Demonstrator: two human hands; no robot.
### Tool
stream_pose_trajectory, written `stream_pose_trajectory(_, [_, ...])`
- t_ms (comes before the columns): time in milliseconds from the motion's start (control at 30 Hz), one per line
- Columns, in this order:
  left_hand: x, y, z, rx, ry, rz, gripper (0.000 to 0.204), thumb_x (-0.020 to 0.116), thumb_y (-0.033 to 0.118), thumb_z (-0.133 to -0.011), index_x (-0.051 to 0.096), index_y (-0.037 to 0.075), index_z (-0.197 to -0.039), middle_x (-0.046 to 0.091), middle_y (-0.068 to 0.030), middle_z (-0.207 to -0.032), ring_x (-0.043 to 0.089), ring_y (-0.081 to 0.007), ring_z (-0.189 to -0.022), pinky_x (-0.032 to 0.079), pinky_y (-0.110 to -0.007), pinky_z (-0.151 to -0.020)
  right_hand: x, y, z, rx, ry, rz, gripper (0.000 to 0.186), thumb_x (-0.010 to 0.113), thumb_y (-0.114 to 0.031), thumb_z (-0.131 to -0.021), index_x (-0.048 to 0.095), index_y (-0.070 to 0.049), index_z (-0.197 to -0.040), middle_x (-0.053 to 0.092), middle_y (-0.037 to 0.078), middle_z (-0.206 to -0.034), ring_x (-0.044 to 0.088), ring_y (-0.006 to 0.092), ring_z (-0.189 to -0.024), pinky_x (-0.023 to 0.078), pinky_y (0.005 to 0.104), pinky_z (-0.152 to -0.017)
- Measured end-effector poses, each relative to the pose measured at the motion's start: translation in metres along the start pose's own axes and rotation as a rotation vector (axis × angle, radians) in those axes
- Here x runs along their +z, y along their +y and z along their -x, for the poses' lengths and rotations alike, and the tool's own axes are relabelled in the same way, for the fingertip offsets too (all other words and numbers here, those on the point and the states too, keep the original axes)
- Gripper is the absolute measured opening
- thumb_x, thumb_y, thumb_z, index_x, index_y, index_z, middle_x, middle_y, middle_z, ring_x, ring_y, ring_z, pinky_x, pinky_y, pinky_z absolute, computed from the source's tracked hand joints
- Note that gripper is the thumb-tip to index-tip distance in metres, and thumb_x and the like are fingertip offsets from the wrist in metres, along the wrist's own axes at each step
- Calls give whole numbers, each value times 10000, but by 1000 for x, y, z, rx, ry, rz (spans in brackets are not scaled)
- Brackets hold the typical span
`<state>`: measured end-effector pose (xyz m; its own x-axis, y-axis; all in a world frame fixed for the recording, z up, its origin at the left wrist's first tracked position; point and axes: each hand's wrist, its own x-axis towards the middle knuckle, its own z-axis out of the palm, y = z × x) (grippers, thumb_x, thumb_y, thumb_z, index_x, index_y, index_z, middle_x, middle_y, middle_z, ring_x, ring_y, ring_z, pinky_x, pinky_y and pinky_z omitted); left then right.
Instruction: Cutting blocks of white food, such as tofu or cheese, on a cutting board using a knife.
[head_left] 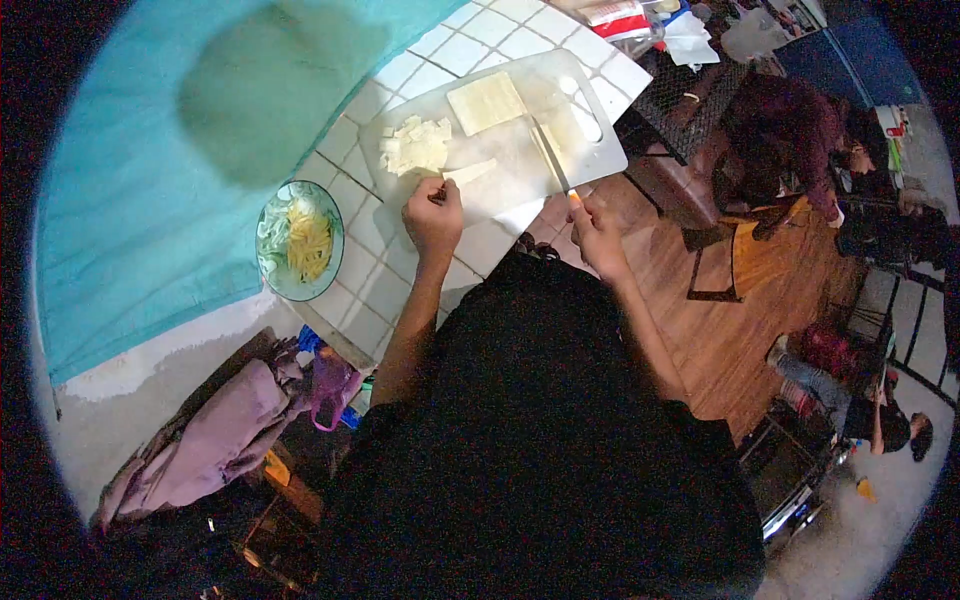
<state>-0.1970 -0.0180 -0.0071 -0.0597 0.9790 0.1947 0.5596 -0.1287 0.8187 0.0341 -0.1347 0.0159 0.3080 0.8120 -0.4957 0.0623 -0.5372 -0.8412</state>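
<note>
A white cutting board (520, 190) lies on the tiled counter. On it, a pale yellow square slab (486, 102), which looks like cheese, sits near the far edge, with a pile of small cut pieces (415, 145) to its left. My right hand (598, 238) grips a knife (552, 160) by its orange-and-white handle. Its blade points away over the board, beside another pale slice (545, 143). My left hand (434, 214) is closed at the board's near edge, by a thin pale strip (470, 172). Whatever its curled fingers hold is hidden.
A glass bowl (338, 250) with yellow strips and pale shreds stands left on the white tiles (375, 290). A teal cloth (150, 230) hangs along the left. Packages (620, 22) lie at the far corner. Right, beyond the counter, are a person (790, 130) and a wooden chair (762, 250).
</note>
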Motion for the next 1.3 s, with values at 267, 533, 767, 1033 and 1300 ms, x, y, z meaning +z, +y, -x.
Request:
stream_pose_trajectory(267, [-5, 19, 9, 79, -6, -232, 128, 682, 148, -812, 612, 71, -738, 620, -89, -663, 631, -326, -636, 481, -444, -576, 28, 1, 12, -276, -39, 158, 464, 510, -391, -1034, 621, 47, -1137, 616, 70, -790, 529, 104, -671, 438, 273, -598])
stream_pose_trajectory(533, [2, 17, 12, 162, -26, -200, 126, 686, 143, -796, 598, 81, -730, 614, -86, -680, 626, -322, -716, 491, -447, -605, 33, -9, 13, -207, -74, 391, 483, 472, -395, -1041, 623, 39, -1187, 689, 184, -938, 662, 256, -860, 509, 366, -781])
stream_pose_trajectory(767, [0, 17, 10, 135, -52, -205, 132, 683, 138, -799, 594, 68, -730, 617, -94, -694, 625, -320, -723, 489, -461, -599, 39, -6, 6, -206, -95, 402, 476, 471, -379, -1043, 616, 49, -1192, 690, 187, -949, 662, 266, -894, 506, 358, -812])
stream_pose_trajectory(1033, [1, 13, 12, 147, -67, -209, 128, 680, 145, -809, 602, 70, -740, 619, -92, -712, 621, -334, -729, 499, -464, -624, 39, -5, 1, -243, -78, 473, 497, 418, -464, -1035, 620, -20, -1131, 654, 309, -976, 613, 520, -945, 488, 546, -785])
stream_pose_trajectory(1300, [3, 7, 10, 113, -161, -202, 132, 680, 183, -835, 606, 79, -801, 614, -91, -767, 621, -317, -792, 500, -465, -649, 43, -17, 3, -244, -92, 458, 501, 400, -442, -1044, 628, 2, -1090, 652, 306, -959, 612, 513, -940, 481, 551, -798])
